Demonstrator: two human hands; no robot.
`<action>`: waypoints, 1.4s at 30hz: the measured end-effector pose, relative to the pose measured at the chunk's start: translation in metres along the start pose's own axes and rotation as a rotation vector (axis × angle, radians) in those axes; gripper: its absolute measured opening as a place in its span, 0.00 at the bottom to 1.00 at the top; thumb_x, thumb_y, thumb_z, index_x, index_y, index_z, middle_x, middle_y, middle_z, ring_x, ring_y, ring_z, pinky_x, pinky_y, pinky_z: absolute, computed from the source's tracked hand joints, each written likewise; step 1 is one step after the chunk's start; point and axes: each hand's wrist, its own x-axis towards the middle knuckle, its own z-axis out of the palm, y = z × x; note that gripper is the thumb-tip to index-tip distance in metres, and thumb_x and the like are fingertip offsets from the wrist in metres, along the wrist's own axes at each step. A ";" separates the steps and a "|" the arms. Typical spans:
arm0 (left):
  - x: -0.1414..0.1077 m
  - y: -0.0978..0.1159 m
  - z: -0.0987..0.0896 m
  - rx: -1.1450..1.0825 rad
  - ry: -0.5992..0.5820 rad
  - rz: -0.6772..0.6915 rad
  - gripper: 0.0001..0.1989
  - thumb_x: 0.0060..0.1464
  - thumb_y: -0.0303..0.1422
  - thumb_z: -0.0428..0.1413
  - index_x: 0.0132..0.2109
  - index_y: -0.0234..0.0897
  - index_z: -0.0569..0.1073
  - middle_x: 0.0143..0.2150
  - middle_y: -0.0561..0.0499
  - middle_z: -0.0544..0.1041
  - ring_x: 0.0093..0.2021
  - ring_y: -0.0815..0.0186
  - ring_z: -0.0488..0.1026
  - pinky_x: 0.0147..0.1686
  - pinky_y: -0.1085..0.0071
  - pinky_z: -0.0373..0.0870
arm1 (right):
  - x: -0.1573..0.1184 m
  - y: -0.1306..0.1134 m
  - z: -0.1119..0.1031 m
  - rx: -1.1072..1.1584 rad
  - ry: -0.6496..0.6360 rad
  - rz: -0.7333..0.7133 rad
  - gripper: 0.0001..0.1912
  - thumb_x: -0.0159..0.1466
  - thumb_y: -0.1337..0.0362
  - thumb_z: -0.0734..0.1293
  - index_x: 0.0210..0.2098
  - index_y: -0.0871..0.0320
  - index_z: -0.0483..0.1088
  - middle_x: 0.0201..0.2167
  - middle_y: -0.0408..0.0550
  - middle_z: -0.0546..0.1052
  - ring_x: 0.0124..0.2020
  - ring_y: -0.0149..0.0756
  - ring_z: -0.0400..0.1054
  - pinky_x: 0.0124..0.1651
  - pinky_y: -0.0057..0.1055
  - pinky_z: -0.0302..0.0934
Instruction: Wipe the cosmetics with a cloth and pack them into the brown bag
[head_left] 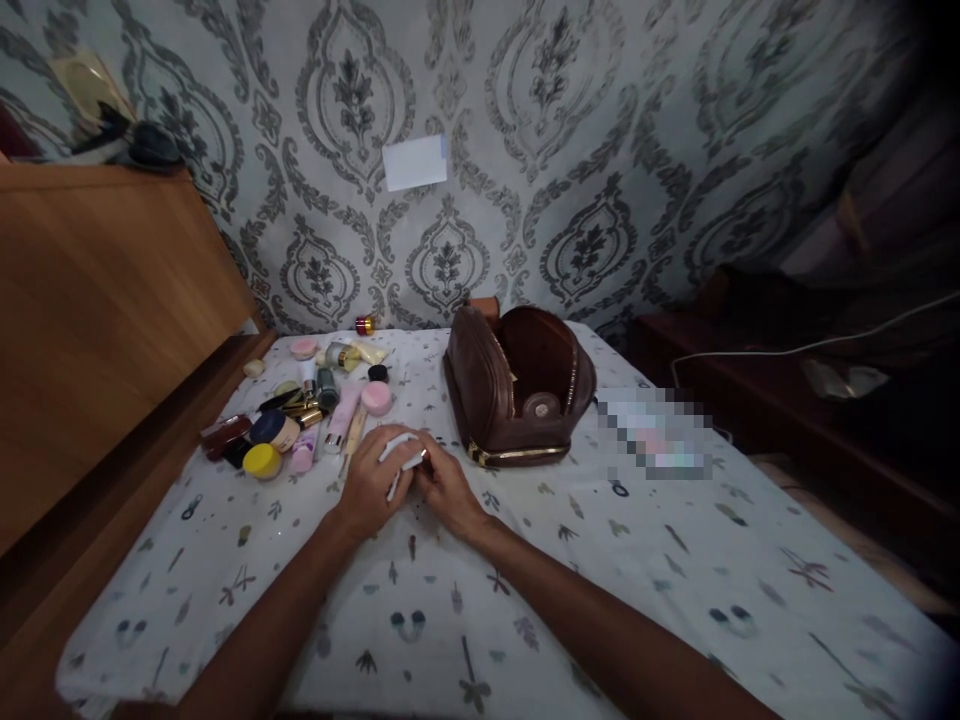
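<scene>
My left hand (377, 482) and my right hand (448, 492) meet over the middle of the cloth-covered table, fingers curled together. Something whitish shows between the left fingers; its kind is unclear. A small shiny spot gleams at the right fingertips, and I cannot tell whether it is a ring or part of an object. Just behind and to the right stands a brown toiletry bag (514, 430), unzipped and gaping. Left of my hands lie a pink round jar (376, 398), a pink tube (343, 412), a yellow-lidded jar (262, 461) and a dark-blue-lidded jar (274, 430).
Several more cosmetics crowd the left side, including a small black lid (378, 373) and a red-and-gold jar (364, 325) near the wall. A blurred-out flat item (660, 432) lies right of the bag. A wooden cabinet (112, 320) borders the left; a white cable (795, 352) runs at right.
</scene>
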 end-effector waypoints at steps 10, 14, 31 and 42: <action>-0.002 -0.005 0.002 -0.054 -0.018 -0.207 0.14 0.60 0.27 0.49 0.52 0.39 0.70 0.49 0.43 0.73 0.52 0.58 0.70 0.53 0.59 0.68 | 0.003 0.000 0.000 0.029 0.082 0.171 0.13 0.54 0.66 0.65 0.40 0.57 0.67 0.26 0.37 0.65 0.27 0.30 0.59 0.32 0.25 0.55; -0.002 -0.012 0.003 -0.077 0.021 -0.356 0.13 0.62 0.31 0.49 0.52 0.39 0.70 0.50 0.44 0.74 0.53 0.58 0.69 0.55 0.57 0.65 | 0.003 0.003 0.001 -0.043 0.148 0.177 0.09 0.53 0.64 0.67 0.34 0.56 0.66 0.24 0.37 0.66 0.25 0.30 0.60 0.30 0.25 0.57; -0.004 -0.024 0.010 -0.177 0.099 -0.485 0.12 0.60 0.30 0.51 0.50 0.38 0.73 0.47 0.45 0.77 0.50 0.59 0.72 0.52 0.59 0.67 | 0.003 0.005 -0.007 -0.213 0.213 0.034 0.14 0.58 0.69 0.68 0.45 0.57 0.74 0.38 0.50 0.75 0.41 0.42 0.69 0.44 0.37 0.65; -0.012 -0.022 0.011 0.072 0.001 -0.249 0.19 0.60 0.24 0.47 0.55 0.39 0.70 0.52 0.42 0.72 0.57 0.56 0.67 0.57 0.52 0.66 | 0.000 0.004 -0.006 -0.170 0.118 0.064 0.17 0.63 0.66 0.65 0.52 0.56 0.69 0.47 0.50 0.77 0.47 0.41 0.71 0.53 0.37 0.63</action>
